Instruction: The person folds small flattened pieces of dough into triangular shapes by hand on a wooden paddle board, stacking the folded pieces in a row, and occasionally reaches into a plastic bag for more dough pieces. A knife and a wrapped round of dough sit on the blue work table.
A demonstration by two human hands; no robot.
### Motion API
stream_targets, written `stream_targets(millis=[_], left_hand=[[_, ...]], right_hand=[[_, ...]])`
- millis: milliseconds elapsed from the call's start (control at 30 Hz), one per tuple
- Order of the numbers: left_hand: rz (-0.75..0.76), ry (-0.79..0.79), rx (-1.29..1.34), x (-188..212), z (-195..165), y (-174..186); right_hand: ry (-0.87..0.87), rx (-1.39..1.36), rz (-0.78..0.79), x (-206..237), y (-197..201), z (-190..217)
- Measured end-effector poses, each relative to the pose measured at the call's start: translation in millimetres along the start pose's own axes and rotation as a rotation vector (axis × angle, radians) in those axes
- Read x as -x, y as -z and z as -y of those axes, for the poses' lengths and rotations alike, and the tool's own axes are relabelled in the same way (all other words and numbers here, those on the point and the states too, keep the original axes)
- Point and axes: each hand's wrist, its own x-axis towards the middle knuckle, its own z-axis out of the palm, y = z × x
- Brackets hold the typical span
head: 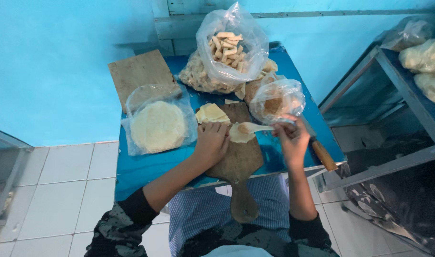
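My left hand (pixel 211 143) rests on a wooden paddle board (pixel 239 159) and holds down the edge of a small pale dough wrapper (pixel 239 133). My right hand (pixel 291 138) grips a white plastic spoon (pixel 255 127) whose bowl sits over the wrapper with a bit of brown filling. A folded pale wrapper piece (pixel 211 114) lies at the board's far left corner.
On the blue table (pixel 146 166): a clear bag of round wrappers (pixel 158 124), a bag of brown filling (pixel 276 99), bags of rolled sticks (pixel 229 50), a wooden board (pixel 139 71), a knife with wooden handle (pixel 324 156). Metal rack (pixel 407 90) at right. Tiled floor (pixel 70 181) left.
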Motion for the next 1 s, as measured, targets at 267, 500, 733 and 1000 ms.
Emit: stream_targets(millis=[267,500,733,1000], left_hand=[[0.027,0.140,0.421,-8.2,6.7,-3.1],[0.025,0.023,0.281,-5.3,4.1,-1.1],[0.037,-0.044,0.196,-1.8,4.9,-1.3],[0.092,-0.084,0.152,-2.9,0.8,-0.3]], right_hand=[[0.048,-0.030,0.094,11.4,-7.8,-10.4],[0.038,0.015,0.089,11.5,-7.1,-8.5],[0.008,0.027,0.073,10.5,-4.3,-8.3],[0.035,0.064,0.067,7.9,2.4,-6.1]])
